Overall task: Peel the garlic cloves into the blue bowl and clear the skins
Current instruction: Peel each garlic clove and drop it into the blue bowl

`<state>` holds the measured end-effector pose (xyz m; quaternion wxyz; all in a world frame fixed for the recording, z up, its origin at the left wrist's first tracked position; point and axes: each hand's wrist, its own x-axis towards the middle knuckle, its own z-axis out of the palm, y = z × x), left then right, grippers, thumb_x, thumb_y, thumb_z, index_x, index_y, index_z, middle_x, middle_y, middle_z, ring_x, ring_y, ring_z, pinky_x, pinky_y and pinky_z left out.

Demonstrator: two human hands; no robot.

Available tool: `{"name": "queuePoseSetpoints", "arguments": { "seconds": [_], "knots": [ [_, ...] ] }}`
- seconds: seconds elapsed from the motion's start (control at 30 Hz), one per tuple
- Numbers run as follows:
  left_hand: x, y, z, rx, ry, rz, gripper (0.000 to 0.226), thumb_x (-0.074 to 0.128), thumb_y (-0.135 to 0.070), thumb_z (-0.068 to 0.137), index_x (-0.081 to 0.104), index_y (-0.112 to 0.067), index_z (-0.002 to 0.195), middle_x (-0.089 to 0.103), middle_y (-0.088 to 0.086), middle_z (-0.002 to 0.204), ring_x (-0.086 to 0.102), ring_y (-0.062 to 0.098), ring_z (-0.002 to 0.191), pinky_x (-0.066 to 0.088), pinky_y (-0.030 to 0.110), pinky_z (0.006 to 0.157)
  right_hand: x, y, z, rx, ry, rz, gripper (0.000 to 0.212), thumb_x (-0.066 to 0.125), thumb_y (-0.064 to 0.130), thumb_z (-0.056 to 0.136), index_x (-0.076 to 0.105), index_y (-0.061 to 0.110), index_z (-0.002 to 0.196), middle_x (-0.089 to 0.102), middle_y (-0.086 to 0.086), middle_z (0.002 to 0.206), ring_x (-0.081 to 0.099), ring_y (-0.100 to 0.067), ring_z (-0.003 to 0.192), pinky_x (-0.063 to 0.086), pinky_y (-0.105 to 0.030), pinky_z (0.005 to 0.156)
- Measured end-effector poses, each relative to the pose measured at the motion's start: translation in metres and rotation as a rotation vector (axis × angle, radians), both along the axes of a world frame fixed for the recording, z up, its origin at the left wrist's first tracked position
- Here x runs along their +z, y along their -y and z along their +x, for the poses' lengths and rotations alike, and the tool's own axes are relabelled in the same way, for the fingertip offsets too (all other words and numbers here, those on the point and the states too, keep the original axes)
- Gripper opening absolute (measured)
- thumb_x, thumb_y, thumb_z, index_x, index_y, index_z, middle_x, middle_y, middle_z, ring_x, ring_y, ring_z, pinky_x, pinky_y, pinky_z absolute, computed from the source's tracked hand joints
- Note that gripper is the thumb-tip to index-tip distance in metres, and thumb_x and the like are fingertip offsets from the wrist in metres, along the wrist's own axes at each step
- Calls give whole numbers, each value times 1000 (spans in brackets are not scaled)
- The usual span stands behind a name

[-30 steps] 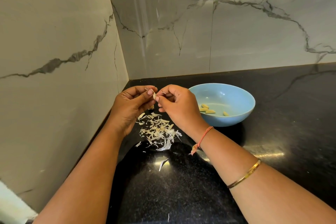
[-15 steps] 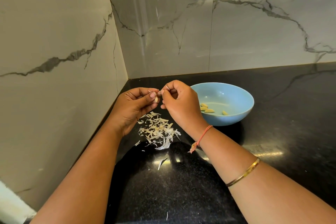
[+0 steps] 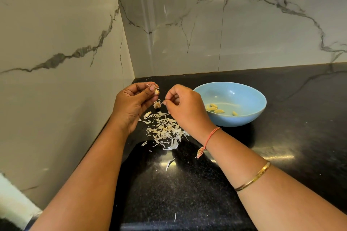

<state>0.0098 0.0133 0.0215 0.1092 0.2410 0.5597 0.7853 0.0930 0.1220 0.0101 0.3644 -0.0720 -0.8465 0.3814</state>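
One clove (image 3: 156, 91) in curled left hand (image 3: 131, 105), skin (image 3: 158, 104) in right hand (image 3: 185, 107).

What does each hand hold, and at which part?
Left hand pinches a garlic clove, one end sticking out; right hand pinches a skin piece at its end.

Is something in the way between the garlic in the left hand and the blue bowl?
Only the right hand, which pinches a scrap of skin, sits between the garlic clove in the left hand and the blue bowl. Nothing else visible does.
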Motion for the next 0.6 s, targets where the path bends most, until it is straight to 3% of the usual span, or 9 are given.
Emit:
{"name": "queuePoseSetpoints", "arguments": {
  "seconds": [0.13,0.27,0.6],
  "knots": [
    [-1,-1,0,9,-17,0,11,59,-1,85,67,-7,91,73,-2,76,69,9,74,57,19,70,1,0,-1,35,9,-167,16,52,7,91,68,7,91,67,-5,83,66,-19,80,57,-39,77],
    [-2,-2,-1,3,-34,-29,10,61,-2,84,67,-7,89,73,-1,76,70,10,74,57,20,69,2,1,-1,97,-11,-352,11,58,13,90,68,11,86,68,-5,74,68,-21,73,58,-44,75],
    [-6,-6,0,54,-152,-79,8,65,-2,81,67,-11,81,73,-4,76,69,11,76,57,22,70,4,0,0,216,9,-582,12,57,5,91,65,8,83,62,-3,69,62,-8,62,59,-35,73]
  ]
}}
